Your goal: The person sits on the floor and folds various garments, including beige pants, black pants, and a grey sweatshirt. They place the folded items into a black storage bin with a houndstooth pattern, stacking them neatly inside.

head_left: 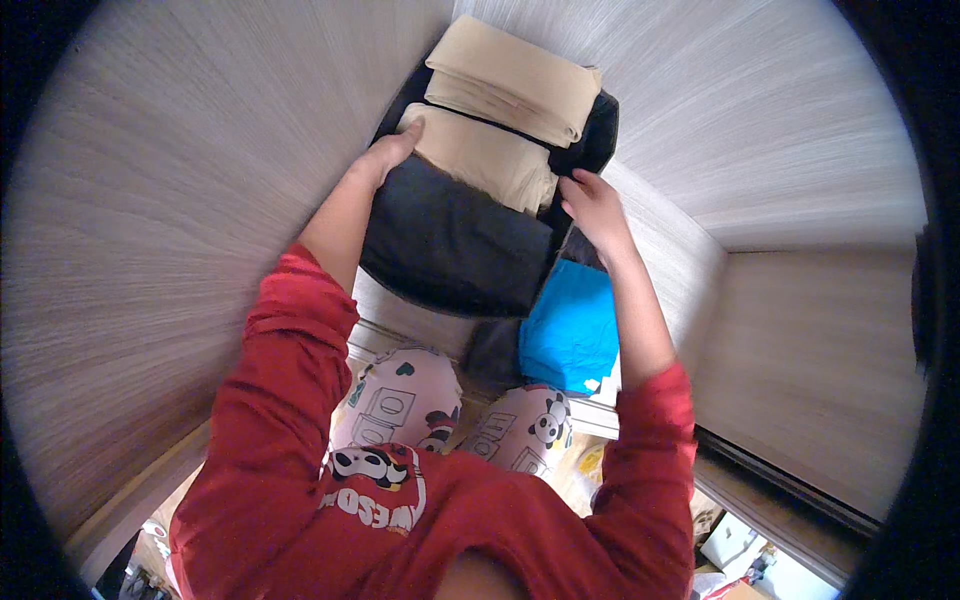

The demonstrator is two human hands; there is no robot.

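A black open bin [607,135] holds folded clothes in a row. At its far end lies a folded beige garment [510,75]; a second folded beige garment [480,155] sits in the middle, and a folded black garment [455,235] fills the near part. My left hand [397,150] is closed on the left end of the middle beige garment, its other fingers hidden down the side. At the opposite end, my right hand [595,207] has bent fingers against that garment's right edge, by the bin's wall; its fingertips are partly hidden.
Wood-grain panels [210,200] enclose the space left, right and behind. A folded blue garment [570,325] lies right of the bin, with dark cloth [490,352] beside it. My knees in printed pink trousers [400,395] are close below. A dark track [790,480] runs at lower right.
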